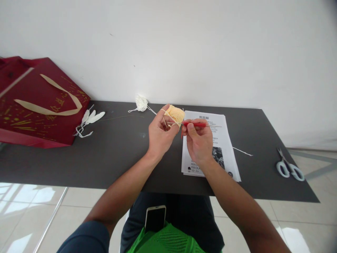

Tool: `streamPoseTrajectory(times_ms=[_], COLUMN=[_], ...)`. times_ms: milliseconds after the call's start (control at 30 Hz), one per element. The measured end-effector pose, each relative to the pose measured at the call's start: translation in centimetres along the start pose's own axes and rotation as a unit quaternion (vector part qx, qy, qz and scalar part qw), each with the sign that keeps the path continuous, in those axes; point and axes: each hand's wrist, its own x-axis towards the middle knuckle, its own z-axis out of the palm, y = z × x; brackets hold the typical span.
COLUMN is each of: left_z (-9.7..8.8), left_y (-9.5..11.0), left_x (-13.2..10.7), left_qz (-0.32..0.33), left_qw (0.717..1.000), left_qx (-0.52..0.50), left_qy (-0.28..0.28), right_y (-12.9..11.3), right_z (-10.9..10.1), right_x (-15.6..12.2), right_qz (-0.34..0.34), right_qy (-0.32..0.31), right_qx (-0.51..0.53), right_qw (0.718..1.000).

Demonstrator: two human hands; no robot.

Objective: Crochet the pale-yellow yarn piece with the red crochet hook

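Observation:
My left hand point(161, 135) is closed in a pinch on pale yellow yarn, with a strand looped over its raised index finger. Right beside those fingers is a rounded bundle of pale yellow yarn point(176, 113); whether it is a ball or worked fabric I cannot tell. A crochet hook point(195, 124) with a red handle is gripped in my right hand point(198, 140), its thin metal shaft pointing left to the yarn at my left fingertips. A small red strip hangs below the hook's front end. Printed sheets point(191, 154) lie under my right hand.
White yarn point(141, 103) lies at the table's back edge. Scissors point(289, 167) rest at the right end of the dark table point(118, 161). A red gift bag point(39, 105) stands left, near white leaf-shaped pieces point(92, 117). A phone point(155, 218) is on my lap.

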Motion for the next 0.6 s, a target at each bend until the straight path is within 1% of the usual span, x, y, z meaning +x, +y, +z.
streamPoseTrajectory(times_ms=[133, 300, 600], left_z=[-0.04, -0.19, -0.21], left_y=[0.1, 0.21, 0.3], left_x=[0.09, 0.14, 0.17], left_qz=[0.01, 0.021, 0.015], left_qw=[1.0, 0.999, 0.999], left_qx=[0.015, 0.017, 0.009], left_qy=[0.021, 0.029, 0.035], right_y=[-0.05, -0.24, -0.43], right_z=[-0.23, -0.56, -0.65], right_x=[-0.01, 0.13, 0.16], right_qz=[-0.034, -0.066, -0.088], right_qy=[-0.006, -0.007, 0.017], right_qx=[-0.015, -0.026, -0.055], right_qw=[0.999, 0.997, 0.994])
